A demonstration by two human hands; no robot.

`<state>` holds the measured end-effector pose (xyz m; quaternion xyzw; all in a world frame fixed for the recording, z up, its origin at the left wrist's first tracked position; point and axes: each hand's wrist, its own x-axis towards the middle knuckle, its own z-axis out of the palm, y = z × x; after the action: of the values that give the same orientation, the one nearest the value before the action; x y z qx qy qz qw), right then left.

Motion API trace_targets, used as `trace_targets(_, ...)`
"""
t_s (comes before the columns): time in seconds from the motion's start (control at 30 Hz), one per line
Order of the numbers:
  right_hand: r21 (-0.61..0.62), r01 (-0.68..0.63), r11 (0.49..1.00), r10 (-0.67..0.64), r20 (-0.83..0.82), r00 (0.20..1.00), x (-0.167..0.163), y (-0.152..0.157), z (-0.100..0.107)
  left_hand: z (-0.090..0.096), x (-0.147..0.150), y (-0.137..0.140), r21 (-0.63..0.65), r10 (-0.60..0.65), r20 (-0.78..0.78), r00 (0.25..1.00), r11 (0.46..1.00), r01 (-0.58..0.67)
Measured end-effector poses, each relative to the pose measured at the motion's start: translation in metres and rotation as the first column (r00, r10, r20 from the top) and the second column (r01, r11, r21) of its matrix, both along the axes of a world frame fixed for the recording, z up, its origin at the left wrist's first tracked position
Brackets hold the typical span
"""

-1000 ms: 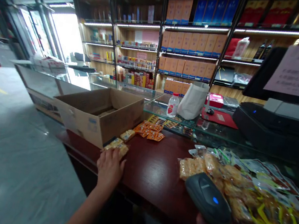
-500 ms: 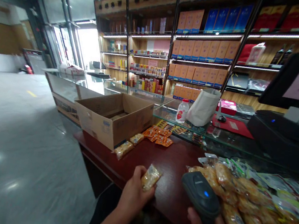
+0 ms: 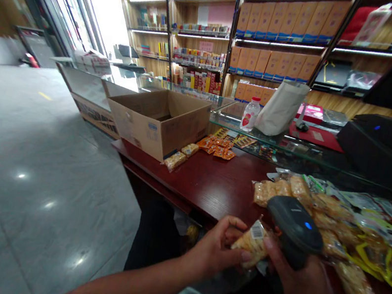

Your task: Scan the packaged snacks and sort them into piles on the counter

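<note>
Your left hand (image 3: 214, 250) is closed on a wrapped snack packet (image 3: 253, 239), pinched between thumb and fingers over your lap, just off the counter's near edge. Your right hand (image 3: 304, 285) is closed round the handle of a dark scanner (image 3: 293, 228); its curled fingers are mostly hidden from you, and one digit reaches the packet's right edge, though you cannot tell whether it presses.

Behind everything, the wall shelving (image 3: 230, 47) is cut off at the top, and its small boxes on the left are too far off to read. In front of you runs the dark red counter (image 3: 211, 190), its right part buried under goods. The cardboard box (image 3: 138, 130) stands on its far left part, open at the top, its floor hidden by the near walls. On your right, the heap of packets (image 3: 335, 210) blends into a shiny tangle, partly covered by the scanner. The monitor (image 3: 389, 69) is cut off by the frame, with only a corner of its pink sheet showing. A white bag (image 3: 281, 108) hides what stands behind it; a bottle (image 3: 250, 115) is beside it. Orange sachets (image 3: 218, 147) overlap too much to count. On your packet, the barcode (image 3: 257, 230) shows as blurred stripes.
</note>
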<state>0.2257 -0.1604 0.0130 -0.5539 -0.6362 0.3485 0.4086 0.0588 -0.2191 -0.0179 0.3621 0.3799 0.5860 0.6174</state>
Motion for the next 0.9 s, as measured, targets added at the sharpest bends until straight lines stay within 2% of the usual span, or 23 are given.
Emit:
trace_targets(0.17,0.007,0.051,0.999,-0.051,-0.064,0.997,0.005,-0.012,0.014,0.000,-0.003,-0.007,-0.110,-0.065,0.151,0.986,0.991,0.082)
trace_targets(0.37,0.000,0.109,0.994,-0.108,-0.166,0.980,0.007,-0.016,0.014,0.008,-0.002,-0.005,-0.084,-0.153,0.259,0.954,0.980,0.180)
trace_targets(0.47,-0.023,0.134,0.991,-0.136,-0.233,0.963,0.000,-0.019,0.019,0.012,-0.005,-0.003,-0.073,-0.161,0.262,0.951,0.980,0.186)
trace_targets(0.6,-0.035,0.196,0.980,-0.198,-0.250,0.948,-0.011,-0.026,0.027,0.017,-0.015,0.000,-0.073,-0.105,0.180,0.978,0.990,0.120)
trace_targets(0.7,-0.031,0.189,0.981,-0.190,-0.280,0.941,-0.015,-0.030,0.024,0.020,-0.025,0.006,-0.058,-0.018,0.081,0.997,0.998,0.022)
trace_targets(0.8,-0.015,0.163,0.986,-0.161,-0.291,0.943,-0.013,-0.032,0.019,0.023,-0.036,0.016,0.001,0.105,-0.047,0.993,0.994,-0.105)
trace_targets(0.9,0.001,0.141,0.990,-0.136,-0.261,0.956,-0.009,-0.034,0.017,0.026,-0.046,0.029,0.107,0.228,-0.164,0.960,0.971,-0.213)
